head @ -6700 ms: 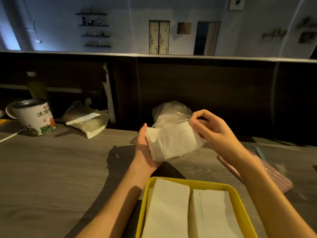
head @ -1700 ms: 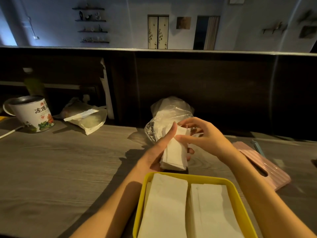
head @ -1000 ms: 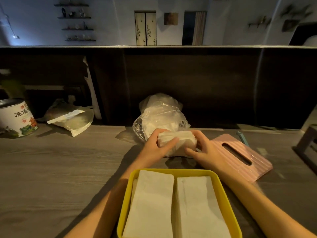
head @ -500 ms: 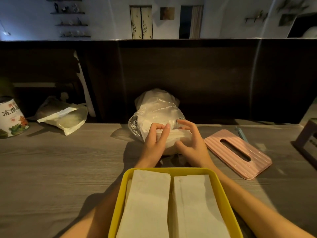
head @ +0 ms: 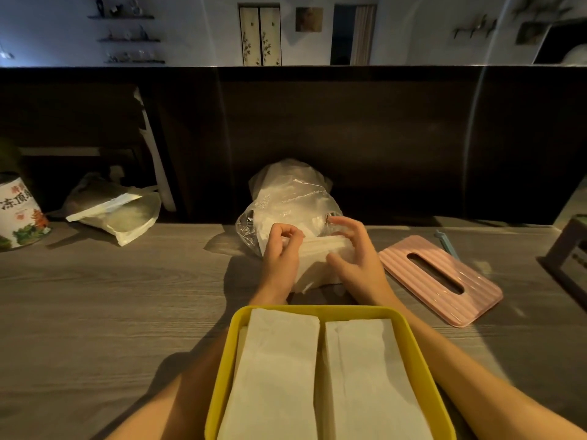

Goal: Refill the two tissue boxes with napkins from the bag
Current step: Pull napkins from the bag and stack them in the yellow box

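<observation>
At frame centre, one napkin stack point(head: 317, 260) is gripped by the left hand point(head: 281, 260) and right hand point(head: 355, 265), before one clear bag point(head: 290, 198); two napkin piles point(head: 279, 369) are held in the yellow box point(head: 222, 376) below.

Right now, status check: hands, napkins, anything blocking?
Left hand and right hand both gripping napkin stack on table, before plastic bag. Yellow box holds two stacks. Pink lid off, lying right. Nothing blocking.
</observation>
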`<state>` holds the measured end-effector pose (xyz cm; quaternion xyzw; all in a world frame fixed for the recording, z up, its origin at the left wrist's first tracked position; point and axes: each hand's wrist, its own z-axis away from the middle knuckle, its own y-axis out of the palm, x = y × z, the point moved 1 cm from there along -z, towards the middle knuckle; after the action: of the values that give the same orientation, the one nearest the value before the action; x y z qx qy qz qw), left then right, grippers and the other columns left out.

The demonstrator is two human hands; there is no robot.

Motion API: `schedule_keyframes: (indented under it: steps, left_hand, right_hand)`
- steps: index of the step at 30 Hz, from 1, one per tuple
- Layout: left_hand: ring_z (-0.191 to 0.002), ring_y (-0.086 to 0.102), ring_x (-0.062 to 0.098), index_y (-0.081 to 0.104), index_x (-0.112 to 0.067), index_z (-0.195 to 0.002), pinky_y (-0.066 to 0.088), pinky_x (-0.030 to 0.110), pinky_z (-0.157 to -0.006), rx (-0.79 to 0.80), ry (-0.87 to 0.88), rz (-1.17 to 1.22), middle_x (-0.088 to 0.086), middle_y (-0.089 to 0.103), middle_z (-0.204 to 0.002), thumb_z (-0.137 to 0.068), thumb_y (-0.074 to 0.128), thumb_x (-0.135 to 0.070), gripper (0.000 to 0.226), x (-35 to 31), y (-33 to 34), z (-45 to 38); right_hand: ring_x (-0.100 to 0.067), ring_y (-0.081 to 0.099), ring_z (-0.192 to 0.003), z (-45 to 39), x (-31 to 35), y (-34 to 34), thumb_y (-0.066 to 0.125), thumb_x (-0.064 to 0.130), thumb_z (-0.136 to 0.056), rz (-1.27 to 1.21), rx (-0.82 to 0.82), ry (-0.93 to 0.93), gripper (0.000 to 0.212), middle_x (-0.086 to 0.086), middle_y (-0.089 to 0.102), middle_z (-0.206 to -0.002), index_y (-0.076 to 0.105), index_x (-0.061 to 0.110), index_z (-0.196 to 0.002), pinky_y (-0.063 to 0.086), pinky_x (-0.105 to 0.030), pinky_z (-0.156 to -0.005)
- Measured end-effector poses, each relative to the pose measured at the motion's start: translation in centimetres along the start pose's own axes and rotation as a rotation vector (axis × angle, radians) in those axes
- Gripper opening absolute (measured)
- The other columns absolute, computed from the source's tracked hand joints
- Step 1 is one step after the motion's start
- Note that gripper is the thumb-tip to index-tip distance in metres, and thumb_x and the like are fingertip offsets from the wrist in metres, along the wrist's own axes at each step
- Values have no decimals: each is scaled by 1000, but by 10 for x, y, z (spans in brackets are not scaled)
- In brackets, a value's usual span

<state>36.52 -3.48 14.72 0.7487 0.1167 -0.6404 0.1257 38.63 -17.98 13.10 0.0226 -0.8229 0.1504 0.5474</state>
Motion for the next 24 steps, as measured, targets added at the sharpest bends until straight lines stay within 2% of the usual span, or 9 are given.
schedule_keyframes:
  steps: [4,6,8,9,12,14,17,21,24]
  left_hand:
    - [-95,51,8,54,-10,-114,43,23,-72,39,7,-49,-5,55,-105,-106,45,-27,21,-3,0,0]
    - [-99,56,15,54,-14,-110,49,30,-81,103,29,-98,-3,58,-107,-106,43,-37,26,-3,-3,0]
    - [-104,60,20,55,-20,-110,50,37,-90,186,46,-166,1,62,-110,-99,45,-54,37,-3,-8,-1]
    - [-106,59,21,55,-22,-111,50,37,-92,234,49,-202,1,62,-113,-93,48,-60,43,-4,-10,-2]
    - [-108,58,10,52,-29,-118,53,23,-81,383,82,-355,-7,58,-118,-79,69,-58,52,-9,-21,-4]
    - [-107,59,6,50,-32,-121,58,22,-78,452,130,-450,-11,57,-119,-74,84,-46,60,-9,-30,-6]
    - [-103,63,4,57,-26,-119,60,32,-84,441,252,-480,-10,63,-114,-77,86,-30,51,-6,-41,-12]
    - [-101,64,3,62,-24,-116,60,27,-81,436,254,-492,-10,67,-110,-77,85,-30,46,-7,-48,-16]
    - [-102,64,2,64,-25,-116,58,26,-83,462,222,-499,-10,68,-110,-79,81,-37,43,-11,-50,-14]
  right_hand:
    - [-26,57,-125,0,2,4,67,23,-80,47,109,-39,73,5,45,-147,39,52,-142,60,-43,-94]
    - [-22,55,-129,-1,2,-2,69,22,-83,121,110,-96,78,6,45,-150,35,52,-146,55,-45,-101]
    - [-5,50,-129,0,1,-10,69,24,-86,284,170,-165,82,10,42,-151,29,49,-153,47,-26,-104]
    - [2,51,-119,1,0,-13,68,27,-88,388,199,-199,81,10,43,-146,27,47,-154,46,-15,-94]
    - [7,53,-90,1,0,-25,68,32,-94,583,259,-182,79,9,47,-136,23,42,-157,44,-8,-73]
    - [6,57,-97,-1,6,-35,69,36,-95,631,291,-129,81,12,47,-145,19,45,-158,45,-6,-76]
    - [-3,58,-119,-3,12,-47,67,45,-94,644,326,-95,77,13,52,-148,19,54,-154,54,-18,-92]
    - [-8,59,-124,-5,14,-53,70,64,-77,617,342,-26,84,15,55,-143,28,54,-149,58,-37,-98]
    - [-3,64,-115,-8,15,-55,69,67,-74,614,356,16,61,19,66,-128,51,51,-130,59,-40,-97]
